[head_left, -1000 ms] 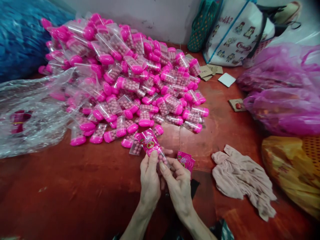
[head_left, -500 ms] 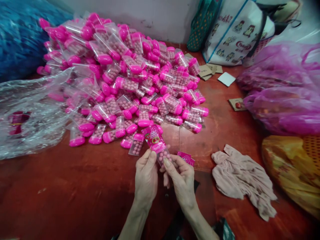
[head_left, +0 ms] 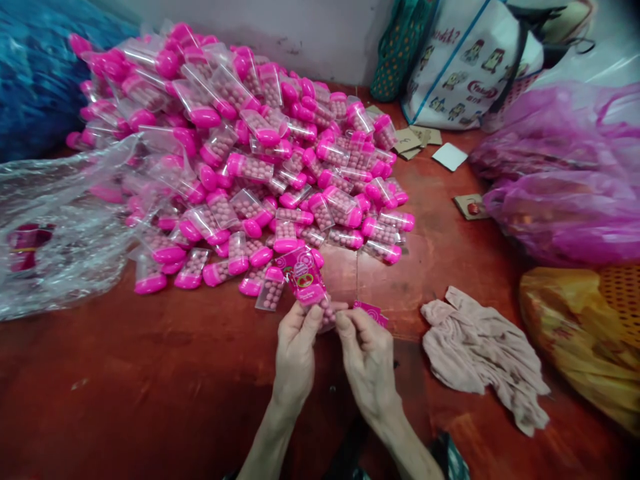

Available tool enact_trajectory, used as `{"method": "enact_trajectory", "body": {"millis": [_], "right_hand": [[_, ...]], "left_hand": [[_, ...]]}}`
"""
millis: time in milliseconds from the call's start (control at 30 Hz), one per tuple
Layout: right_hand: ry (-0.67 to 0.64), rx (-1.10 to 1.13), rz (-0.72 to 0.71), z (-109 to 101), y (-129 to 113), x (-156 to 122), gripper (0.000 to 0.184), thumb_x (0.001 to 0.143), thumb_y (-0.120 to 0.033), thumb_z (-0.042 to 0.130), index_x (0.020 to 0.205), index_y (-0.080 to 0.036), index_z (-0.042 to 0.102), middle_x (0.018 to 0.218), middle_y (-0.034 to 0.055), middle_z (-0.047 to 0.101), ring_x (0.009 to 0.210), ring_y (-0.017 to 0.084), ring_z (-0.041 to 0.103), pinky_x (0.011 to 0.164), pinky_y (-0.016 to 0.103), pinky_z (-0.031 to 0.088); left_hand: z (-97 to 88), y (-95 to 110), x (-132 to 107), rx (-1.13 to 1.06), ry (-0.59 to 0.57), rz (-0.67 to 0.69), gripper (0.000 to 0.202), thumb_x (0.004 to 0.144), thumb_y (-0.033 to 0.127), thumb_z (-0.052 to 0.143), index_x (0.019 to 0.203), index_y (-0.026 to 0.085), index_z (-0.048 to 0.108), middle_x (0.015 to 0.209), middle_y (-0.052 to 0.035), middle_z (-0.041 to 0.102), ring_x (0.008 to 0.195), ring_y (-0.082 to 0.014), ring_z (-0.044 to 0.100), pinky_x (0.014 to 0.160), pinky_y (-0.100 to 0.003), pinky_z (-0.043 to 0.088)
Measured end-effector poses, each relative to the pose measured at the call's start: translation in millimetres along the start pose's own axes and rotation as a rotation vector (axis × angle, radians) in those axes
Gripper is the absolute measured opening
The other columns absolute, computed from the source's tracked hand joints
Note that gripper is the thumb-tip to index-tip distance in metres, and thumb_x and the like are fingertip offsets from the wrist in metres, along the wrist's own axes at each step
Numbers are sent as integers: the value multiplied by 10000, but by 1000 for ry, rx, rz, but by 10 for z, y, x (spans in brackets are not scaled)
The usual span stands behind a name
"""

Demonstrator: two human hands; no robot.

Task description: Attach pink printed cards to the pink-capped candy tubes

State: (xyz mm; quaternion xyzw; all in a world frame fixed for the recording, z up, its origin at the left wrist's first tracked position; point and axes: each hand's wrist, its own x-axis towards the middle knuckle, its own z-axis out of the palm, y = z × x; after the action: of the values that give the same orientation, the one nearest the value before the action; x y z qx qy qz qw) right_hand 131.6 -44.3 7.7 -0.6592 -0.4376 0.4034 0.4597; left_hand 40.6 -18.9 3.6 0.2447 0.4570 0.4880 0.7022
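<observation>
Both my hands pinch one clear candy packet with a pink printed label and pink balls inside, held just in front of the pile. My left hand grips its lower left side with closed fingers. My right hand grips its lower right edge, and also tucks a pink label card under its fingers. A large heap of clear candy packets with pink caps covers the red floor beyond my hands.
A crumpled clear plastic bag lies left, and a blue sack sits behind it. A beige cloth lies right. Pink plastic bags, a yellow bag and printed tote bags fill the right side. Cardboard scraps lie nearby.
The labelled packet has risen slightly and tilted more upright. My two hands have drawn closer together under it, fingers pinching its lower end.
</observation>
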Motion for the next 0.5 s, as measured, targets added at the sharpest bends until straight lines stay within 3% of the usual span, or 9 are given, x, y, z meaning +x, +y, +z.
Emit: {"method": "enact_trajectory", "body": {"millis": [67, 167, 267, 367, 500], "right_hand": [[88, -97, -60, -73, -29, 42, 182, 840, -301, 526, 761, -171, 626, 722, 23, 565, 666, 139, 530, 630, 253, 434], [143, 3, -47, -129, -70, 122, 169, 789, -329, 593, 868, -181, 617, 829, 30, 581, 715, 145, 554, 623, 244, 457], [36, 290, 125, -109, -78, 164, 179, 805, -357, 569, 872, -193, 597, 674, -23, 561, 447, 80, 501, 391, 187, 412], [-46, 528, 276, -36, -36, 142, 180, 804, -368, 573, 811, -188, 573, 493, -80, 481, 262, 42, 373, 253, 158, 315], [22, 591, 271, 68, 30, 61, 188, 799, -331, 594, 698, -177, 553, 440, -90, 447, 262, 36, 391, 262, 136, 327]], "left_hand": [[-21, 5, 2, 100, -51, -7, 127, 822, 241, 535, 890, 153, 595, 777, -26, 647, 633, -110, 593, 558, -206, 474], [-30, -2, -14, 247, -209, -73, 134, 830, 256, 519, 904, 155, 567, 671, 6, 594, 543, -99, 556, 503, -209, 461], [-23, -42, -40, 325, -309, -90, 140, 845, 288, 490, 847, 155, 532, 583, 29, 532, 467, -82, 501, 451, -196, 411], [-21, -85, -57, 363, -296, -66, 164, 856, 311, 465, 799, 160, 497, 538, 43, 487, 430, -73, 459, 421, -189, 364], [-27, -88, -45, 351, -242, -46, 164, 856, 315, 465, 819, 160, 507, 567, 49, 453, 438, -57, 419, 402, -173, 319]]}}
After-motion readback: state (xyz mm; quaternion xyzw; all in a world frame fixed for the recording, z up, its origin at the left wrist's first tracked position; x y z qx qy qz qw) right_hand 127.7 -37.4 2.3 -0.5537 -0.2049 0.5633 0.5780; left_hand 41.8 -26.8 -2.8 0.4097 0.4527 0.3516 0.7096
